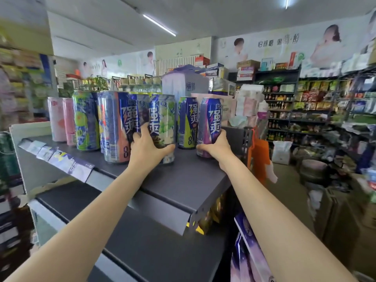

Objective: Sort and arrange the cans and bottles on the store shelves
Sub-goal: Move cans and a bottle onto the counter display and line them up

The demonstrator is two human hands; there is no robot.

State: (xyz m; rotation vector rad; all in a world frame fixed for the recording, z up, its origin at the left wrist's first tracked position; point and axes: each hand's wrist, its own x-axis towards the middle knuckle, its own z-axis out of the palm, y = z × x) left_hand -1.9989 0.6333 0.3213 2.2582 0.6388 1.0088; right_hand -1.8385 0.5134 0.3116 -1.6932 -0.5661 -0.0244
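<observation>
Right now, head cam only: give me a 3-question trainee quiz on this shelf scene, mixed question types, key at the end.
1. True or false: the right hand grips the purple can at the shelf's right end.
2. What does the left hand hold? A) a pink can B) the can with white-green fruit print C) nothing
3. Fill in: the two pink cans stand at the ___ end of the row.

Key: 1 true; 2 B; 3 left.

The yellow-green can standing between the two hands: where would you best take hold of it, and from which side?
Wrap a hand round the yellow-green can at its mid-body, coming from the front shelf edge. It stands upright, its front is open, and neighbouring cans crowd both sides.
</observation>
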